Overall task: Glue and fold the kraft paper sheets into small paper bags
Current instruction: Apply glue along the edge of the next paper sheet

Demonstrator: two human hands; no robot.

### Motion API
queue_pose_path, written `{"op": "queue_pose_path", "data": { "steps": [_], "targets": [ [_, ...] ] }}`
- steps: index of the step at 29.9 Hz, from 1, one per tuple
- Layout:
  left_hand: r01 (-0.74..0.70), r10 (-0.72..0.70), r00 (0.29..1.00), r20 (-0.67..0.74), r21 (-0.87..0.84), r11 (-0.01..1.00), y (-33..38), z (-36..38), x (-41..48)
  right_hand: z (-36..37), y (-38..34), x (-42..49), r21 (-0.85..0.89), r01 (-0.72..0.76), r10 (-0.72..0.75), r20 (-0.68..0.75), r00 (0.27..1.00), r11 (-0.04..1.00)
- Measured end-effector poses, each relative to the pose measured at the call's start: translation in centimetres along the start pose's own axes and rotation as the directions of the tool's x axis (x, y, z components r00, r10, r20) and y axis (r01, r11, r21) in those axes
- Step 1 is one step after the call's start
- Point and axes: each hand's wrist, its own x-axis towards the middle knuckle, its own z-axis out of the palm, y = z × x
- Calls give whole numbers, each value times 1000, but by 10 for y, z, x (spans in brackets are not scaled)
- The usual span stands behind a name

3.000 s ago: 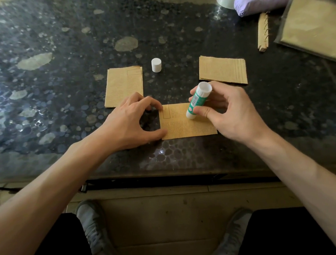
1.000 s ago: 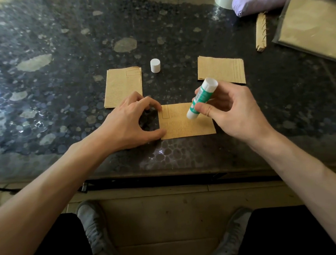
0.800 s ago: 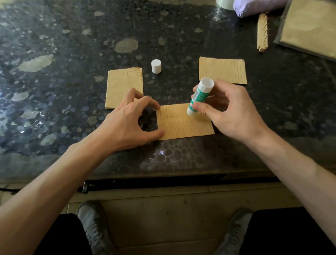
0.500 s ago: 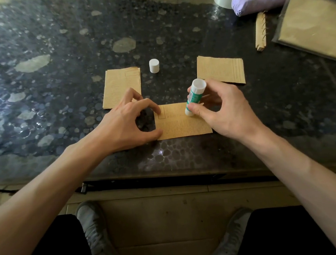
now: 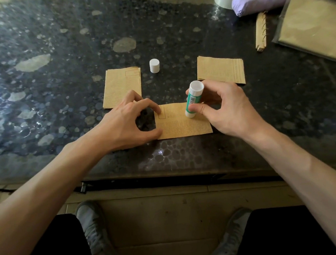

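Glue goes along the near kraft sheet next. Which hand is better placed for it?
Right. The right hand grips the green-and-white glue stick, tip down on the nearest small brown kraft paper sheet. The left hand presses that sheet's left edge with forefinger and thumb, steadying it.

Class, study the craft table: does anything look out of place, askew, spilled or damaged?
Nothing serious. The white cap stands alone on the table, apart from the glue stick in the right hand. The far right kraft stack is fanned, edges uneven. No spill or tear shows.
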Motion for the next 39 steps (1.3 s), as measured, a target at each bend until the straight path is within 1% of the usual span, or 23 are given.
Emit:
{"op": "queue_pose_path", "data": {
  "steps": [4,6,12,17,28,39],
  "targets": [
    [-1,1,1000,3,13,1000,-1,1,0,-3,-1,0,-6,5,-5,68,998,1000],
    [-3,3,1000,5,19,1000,-1,1,0,-5,-3,0,-20,1,1,76,997,1000],
    [-3,3,1000,11,16,1000,-1,1,0,-6,-6,-3,-43,-30,30,-7,1000,999],
    [10,-10,1000,25,11,1000,1,-1,0,-6,-5,-5,-55,-34,34,-4,999,998],
    [11,-12,1000,25,2,1000,3,-2,0,-10,-4,-7,-40,13,-7,138,990,999],
    [1,-2,1000,16,14,1000,0,0,1,-15,-7,-11,-31,23,-17,191,981,999]
  ]
}}
